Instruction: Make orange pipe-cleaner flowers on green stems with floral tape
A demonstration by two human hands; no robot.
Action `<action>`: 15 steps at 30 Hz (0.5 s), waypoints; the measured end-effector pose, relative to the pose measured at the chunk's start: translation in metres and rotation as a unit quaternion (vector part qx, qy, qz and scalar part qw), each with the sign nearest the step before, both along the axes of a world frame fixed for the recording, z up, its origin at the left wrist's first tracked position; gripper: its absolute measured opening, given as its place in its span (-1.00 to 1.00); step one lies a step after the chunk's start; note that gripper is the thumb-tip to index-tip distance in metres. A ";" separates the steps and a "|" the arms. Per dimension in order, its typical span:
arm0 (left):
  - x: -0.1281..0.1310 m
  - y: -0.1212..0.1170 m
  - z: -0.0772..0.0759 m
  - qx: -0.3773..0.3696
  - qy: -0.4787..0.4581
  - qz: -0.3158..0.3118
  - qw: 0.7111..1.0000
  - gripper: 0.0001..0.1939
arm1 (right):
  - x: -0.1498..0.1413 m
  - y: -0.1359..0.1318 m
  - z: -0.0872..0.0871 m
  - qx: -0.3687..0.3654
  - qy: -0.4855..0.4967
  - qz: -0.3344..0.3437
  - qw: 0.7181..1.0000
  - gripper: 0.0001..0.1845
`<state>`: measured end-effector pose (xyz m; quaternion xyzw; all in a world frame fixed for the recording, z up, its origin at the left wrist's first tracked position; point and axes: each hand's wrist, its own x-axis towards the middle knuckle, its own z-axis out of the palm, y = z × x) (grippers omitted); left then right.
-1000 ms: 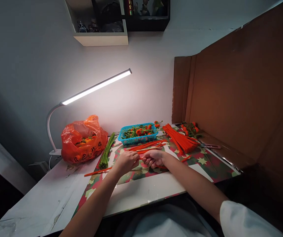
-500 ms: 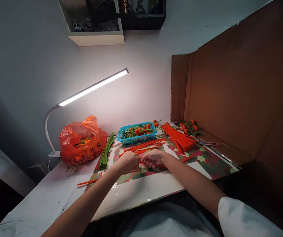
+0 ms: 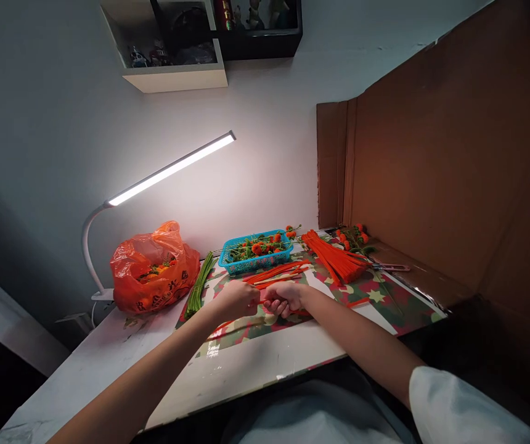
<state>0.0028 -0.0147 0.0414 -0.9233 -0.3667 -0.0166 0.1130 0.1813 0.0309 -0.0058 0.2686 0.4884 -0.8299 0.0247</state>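
My left hand (image 3: 241, 298) and my right hand (image 3: 284, 297) meet over the patterned mat, both with fingers closed. A thin red-orange pipe cleaner (image 3: 263, 302) shows in the small gap between them, gripped from both sides. Most of it is hidden by my fingers. Just beyond the hands lie loose red-orange pipe cleaners (image 3: 288, 269). A thick bundle of red-orange pipe cleaners (image 3: 334, 256) rests farther right, and a green pipe cleaner bundle (image 3: 201, 285) lies to the left.
A blue basket (image 3: 233, 267) of orange flowers with green stems stands at the back. Left of it sits an orange plastic bag (image 3: 154, 287) under a lit lamp (image 3: 172, 168). Scissors (image 3: 392, 267) and more orange flowers (image 3: 354, 237) lie right, beside a cardboard wall (image 3: 431, 166).
My left hand has shifted slightly left and turned. The orange strand sticking out past my left forearm is no longer seen there; an orange strand now shows just below my left wrist.
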 end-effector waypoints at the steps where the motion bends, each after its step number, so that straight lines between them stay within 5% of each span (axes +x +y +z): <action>1: 0.000 0.000 0.000 0.019 0.006 -0.016 1.000 -0.91 | 0.000 0.001 0.000 -0.012 0.012 0.005 1.000 -0.84; 8: -0.008 -0.003 -0.001 0.150 0.004 -0.135 0.979 -0.84 | 0.004 0.003 -0.005 -0.014 0.102 0.019 0.995 -0.82; 15: -0.014 -0.012 0.001 0.206 -0.026 -0.156 0.966 -0.73 | 0.006 -0.004 0.000 0.014 0.132 0.025 0.991 -0.82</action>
